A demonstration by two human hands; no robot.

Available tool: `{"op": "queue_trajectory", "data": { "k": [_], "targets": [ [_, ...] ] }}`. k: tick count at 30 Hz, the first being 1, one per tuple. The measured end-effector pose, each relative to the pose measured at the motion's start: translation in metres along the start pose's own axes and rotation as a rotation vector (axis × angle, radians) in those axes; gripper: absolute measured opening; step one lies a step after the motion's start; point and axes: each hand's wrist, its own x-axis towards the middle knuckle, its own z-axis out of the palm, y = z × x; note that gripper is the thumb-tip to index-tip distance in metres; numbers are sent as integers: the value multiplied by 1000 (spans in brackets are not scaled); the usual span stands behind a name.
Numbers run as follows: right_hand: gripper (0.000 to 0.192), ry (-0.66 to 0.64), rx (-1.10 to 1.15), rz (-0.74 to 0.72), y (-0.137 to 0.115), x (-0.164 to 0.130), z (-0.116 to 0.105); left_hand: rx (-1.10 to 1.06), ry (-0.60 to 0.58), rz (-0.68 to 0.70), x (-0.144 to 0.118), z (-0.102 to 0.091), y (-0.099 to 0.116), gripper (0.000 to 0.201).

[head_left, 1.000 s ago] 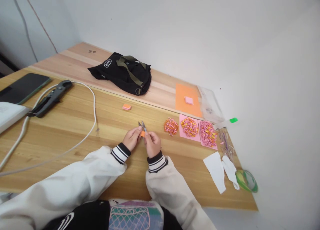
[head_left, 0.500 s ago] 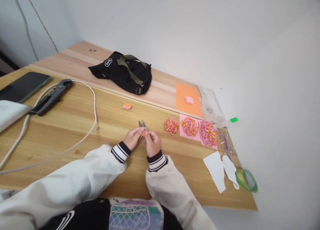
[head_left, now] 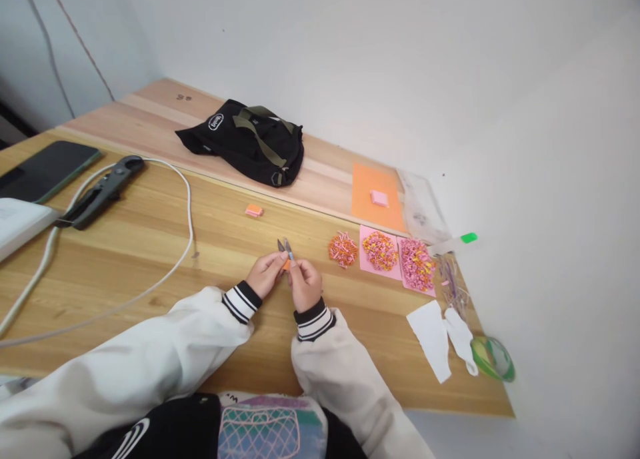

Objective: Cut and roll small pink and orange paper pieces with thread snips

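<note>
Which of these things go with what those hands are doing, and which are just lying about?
Seem part of it:
small scissors and orange piece, held between left hand and right hand
orange-and-pink stack
three heaps of coloured bits

Probably just lying about:
black bag
phone
white cable
dark hand tool

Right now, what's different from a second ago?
The little orange piece shows less between the left hand and the right hand; I can't tell whether it was cut. No new grab or letting go shows. Both hands, the small cutting tool, the black bag and the orange-and-pink pile stayed about where they were.
</note>
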Motion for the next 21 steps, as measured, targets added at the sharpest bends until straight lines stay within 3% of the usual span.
{"op": "queue_trajectory", "data": {
  "k": [21],
  "targets": [
    [26, 0, -13, 6, 4, -1, 1, 118, 1, 88, 2, -4, -7, 43]
  ]
}}
